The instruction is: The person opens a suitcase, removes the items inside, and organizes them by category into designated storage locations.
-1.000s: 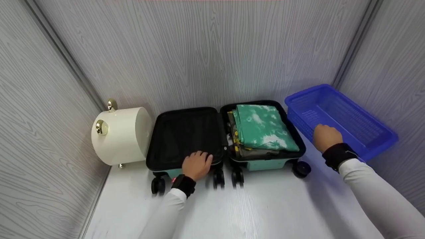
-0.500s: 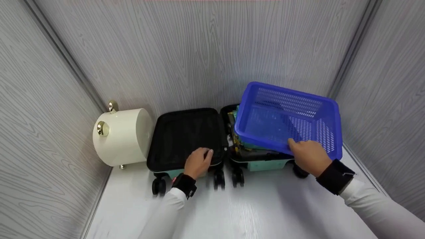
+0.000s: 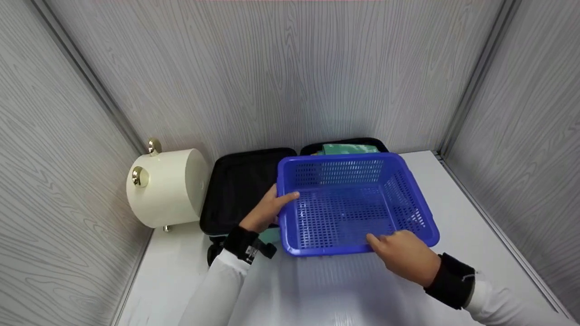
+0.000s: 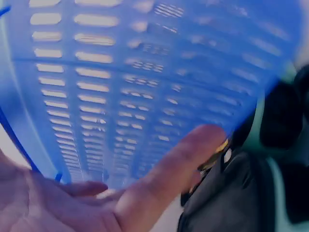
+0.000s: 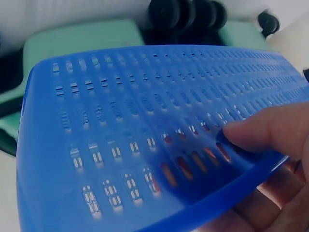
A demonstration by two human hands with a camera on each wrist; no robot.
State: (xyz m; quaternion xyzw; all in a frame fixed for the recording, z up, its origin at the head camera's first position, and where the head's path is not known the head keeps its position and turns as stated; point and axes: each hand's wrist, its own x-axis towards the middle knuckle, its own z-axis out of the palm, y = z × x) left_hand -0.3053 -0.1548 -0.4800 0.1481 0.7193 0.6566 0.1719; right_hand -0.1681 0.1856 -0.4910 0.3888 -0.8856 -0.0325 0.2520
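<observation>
A blue perforated plastic basket [image 3: 344, 203] is held in front of the right half of an open suitcase [image 3: 244, 181], with nothing inside it. At its left rim is my left hand [image 3: 267, 209], thumb over the edge and fingers outside. My right hand [image 3: 405, 253] pinches the front rim towards the right corner. In the right wrist view the thumb [image 5: 270, 128] presses one face of the basket wall [image 5: 106, 111], and fingers show through the slots. Behind the basket, a folded green-and-white cloth [image 3: 351, 149] peeks out of the suitcase; the rest is hidden.
A cream drum-shaped container [image 3: 167, 188] with gold knobs lies on its side at the left, close to the suitcase. Grey wood-grain walls [image 3: 272, 68] enclose the white tabletop [image 3: 317, 299] at the back and sides.
My right hand has taken hold of the basket and carried it left from the right wall, across the suitcase and nearer. My left hand has left the suitcase edge for the basket's left rim.
</observation>
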